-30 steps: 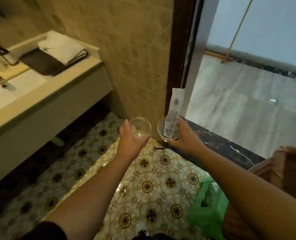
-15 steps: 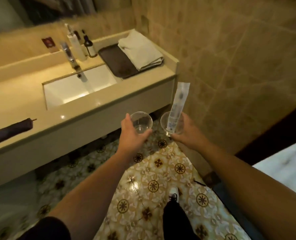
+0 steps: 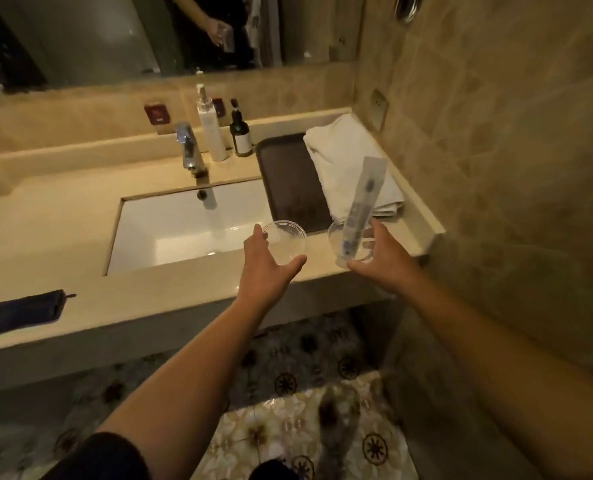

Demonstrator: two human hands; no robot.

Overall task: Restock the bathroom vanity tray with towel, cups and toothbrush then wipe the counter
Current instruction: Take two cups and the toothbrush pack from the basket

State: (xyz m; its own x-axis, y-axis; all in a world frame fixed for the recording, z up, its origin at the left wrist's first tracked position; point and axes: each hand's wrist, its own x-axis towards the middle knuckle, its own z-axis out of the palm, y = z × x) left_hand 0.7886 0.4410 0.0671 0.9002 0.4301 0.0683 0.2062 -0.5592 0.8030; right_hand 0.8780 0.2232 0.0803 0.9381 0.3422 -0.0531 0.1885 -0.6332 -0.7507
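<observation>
My left hand (image 3: 265, 268) grips a clear plastic cup (image 3: 284, 242) above the counter's front edge. A second clear cup (image 3: 352, 245) is in my right hand (image 3: 383, 261), and a wrapped toothbrush (image 3: 362, 202) stands upright inside it. Just beyond both cups lies the dark brown vanity tray (image 3: 289, 178) on the beige counter (image 3: 184, 289), right of the sink. A folded white towel (image 3: 348, 164) rests on the tray's right side, against the wall.
The white sink basin (image 3: 184, 230) and chrome faucet (image 3: 189, 150) sit left of the tray. A white pump bottle (image 3: 212, 129) and a dark bottle (image 3: 240, 133) stand behind it. A dark cloth (image 3: 21, 313) lies at the counter's left front. Tiled wall closes the right side.
I have turned from the doorway to face the vanity and come closer. Both hands carried the cups forward, from over the floor to over the counter's front edge near the tray.
</observation>
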